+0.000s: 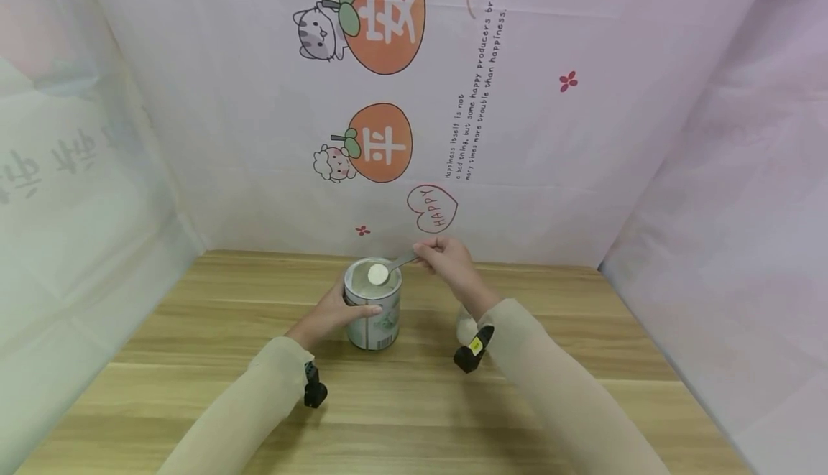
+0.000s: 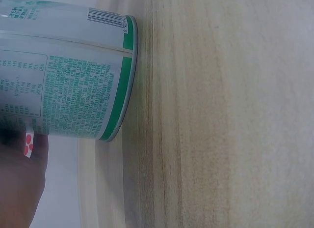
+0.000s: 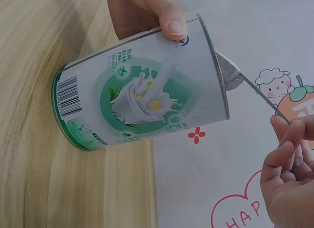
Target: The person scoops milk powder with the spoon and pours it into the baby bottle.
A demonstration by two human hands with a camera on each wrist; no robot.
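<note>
A white and green milk powder can (image 1: 373,320) stands upright on the table, open at the top. My left hand (image 1: 333,312) grips its side, the thumb lying across the front below the rim; the right wrist view also shows this left hand (image 3: 147,12) near the rim. My right hand (image 1: 449,263) pinches the thin handle of a metal spoon (image 3: 233,75). White powder (image 1: 378,274) fills the spoon's bowl, which is right at the can's mouth. In the left wrist view the can (image 2: 73,85) shows its printed text and barcode.
A small clear container (image 1: 466,328) with whitish contents stands on the wooden table (image 1: 388,417), partly hidden behind my right wrist. A printed white cloth (image 1: 537,173) hangs right behind the table's back edge, with more cloth on both sides.
</note>
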